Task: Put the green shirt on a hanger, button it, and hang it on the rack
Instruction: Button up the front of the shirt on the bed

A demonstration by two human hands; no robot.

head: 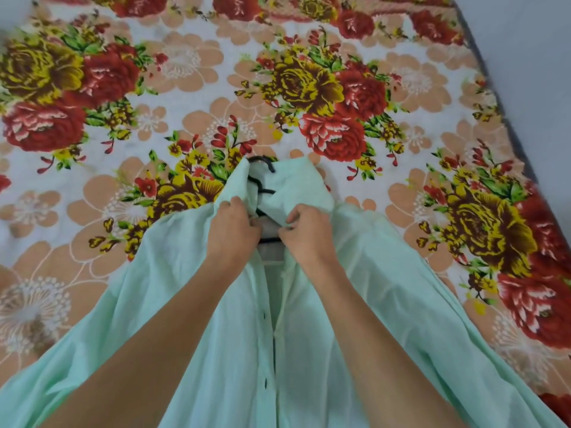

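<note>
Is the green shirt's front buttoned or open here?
Open at the top: both hands pinch the green shirt edges apart near the collar, hanger showing between. Lower down, cannot tell.

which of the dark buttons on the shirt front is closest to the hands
The uppermost dark button on the green shirt, just below the wrists. The other one sits farther down the placket, toward the camera.

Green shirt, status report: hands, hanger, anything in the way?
Left hand and right hand both pinching the green shirt at its top button. Black hanger inside the collar. Shirt flat on the floral bedsheet. Nothing in the way.
</note>
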